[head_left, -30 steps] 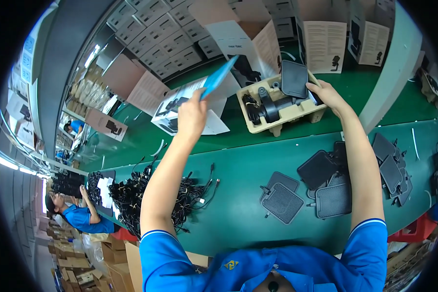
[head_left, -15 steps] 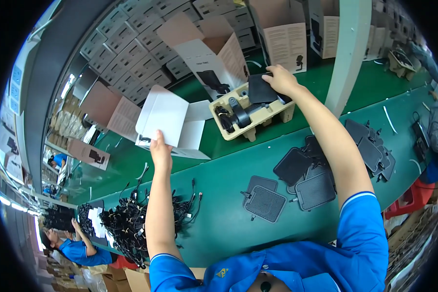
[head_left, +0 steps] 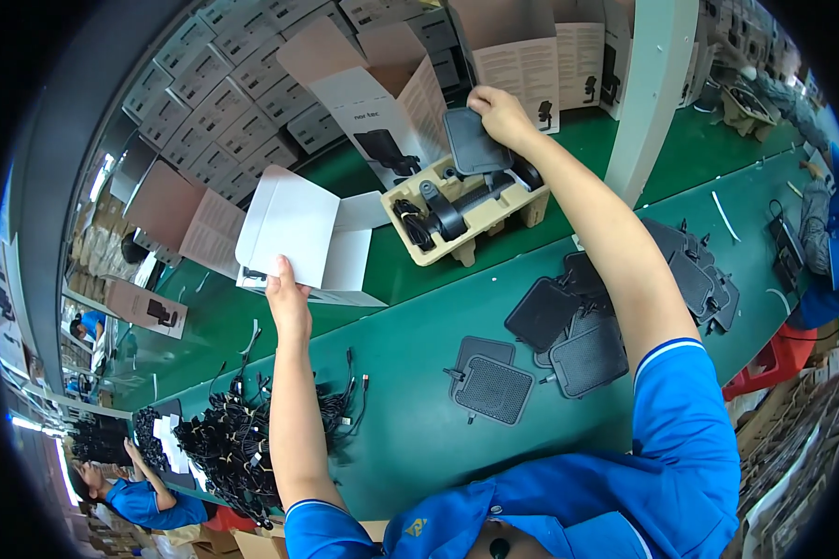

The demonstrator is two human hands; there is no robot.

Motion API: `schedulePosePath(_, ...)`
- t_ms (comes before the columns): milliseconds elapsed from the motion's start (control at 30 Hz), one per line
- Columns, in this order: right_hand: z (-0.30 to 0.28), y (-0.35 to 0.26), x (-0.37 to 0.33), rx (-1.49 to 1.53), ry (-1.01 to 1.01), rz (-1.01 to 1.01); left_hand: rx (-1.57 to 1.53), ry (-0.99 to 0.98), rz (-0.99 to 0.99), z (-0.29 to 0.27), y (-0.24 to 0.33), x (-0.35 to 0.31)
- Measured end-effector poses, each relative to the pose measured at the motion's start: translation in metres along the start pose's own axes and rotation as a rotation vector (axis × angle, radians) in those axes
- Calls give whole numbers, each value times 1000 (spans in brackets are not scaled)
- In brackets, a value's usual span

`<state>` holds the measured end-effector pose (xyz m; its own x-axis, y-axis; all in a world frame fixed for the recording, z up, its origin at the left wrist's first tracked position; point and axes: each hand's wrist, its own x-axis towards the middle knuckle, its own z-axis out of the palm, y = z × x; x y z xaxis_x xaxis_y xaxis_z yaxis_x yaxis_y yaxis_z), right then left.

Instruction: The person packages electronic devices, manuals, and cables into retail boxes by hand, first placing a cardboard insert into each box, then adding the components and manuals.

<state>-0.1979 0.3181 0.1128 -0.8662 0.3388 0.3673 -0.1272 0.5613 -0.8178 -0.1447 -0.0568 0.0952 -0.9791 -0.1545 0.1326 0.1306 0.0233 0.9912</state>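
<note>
Your left hand (head_left: 290, 303) is closed at the near edge of an open white box (head_left: 287, 224), thumb on top of the flap and the other fingers mostly out of sight below. Your right hand (head_left: 505, 116) is closed on the upper right edge of a flat dark pad (head_left: 475, 143), which tilts over the back of a beige moulded tray (head_left: 490, 226). In the tray you have a coiled black cable (head_left: 408, 222) at the left end and a dark cylindrical mount (head_left: 444, 211) beside it. The tray stands on the green surface (head_left: 396, 456), just right of the white box and in front of a tall printed box (head_left: 373, 126). Nearer you, a heap of black cables (head_left: 228, 438) lies by your left forearm, and textured dark plates (head_left: 496, 388) lie left of your right forearm.
</note>
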Motion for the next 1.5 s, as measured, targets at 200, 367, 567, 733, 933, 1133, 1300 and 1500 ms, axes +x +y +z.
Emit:
schedulePosePath(200,15,18,-7,-303,-262,-253,34,22,-35,4,1,1)
schedulePosePath(367,17,10,-31,-665,-188,-294,21,5,-24,10,0,0)
schedulePosePath(567,5,25,-51,-613,-31,-347,-54,18,-66,29,5,7)
schedulePosePath(733,-34,46,-47,-504,-29,163,-103,48,-106,42,6,10)
schedulePosePath(933,-40,46,-61,-282,-268,330,-277,-60,-161,59,11,-4)
schedulePosePath(1133,-27,29,-83,-88,-277,366,-335,-129,-197,78,11,-13)
schedulePosePath(1300,-20,20,-96,64,-191,399,-342,-145,-216,78,12,-22)
schedulePosePath(1500,-7,10,-110,154,-131,468,-401,-116,-215,77,6,-26)
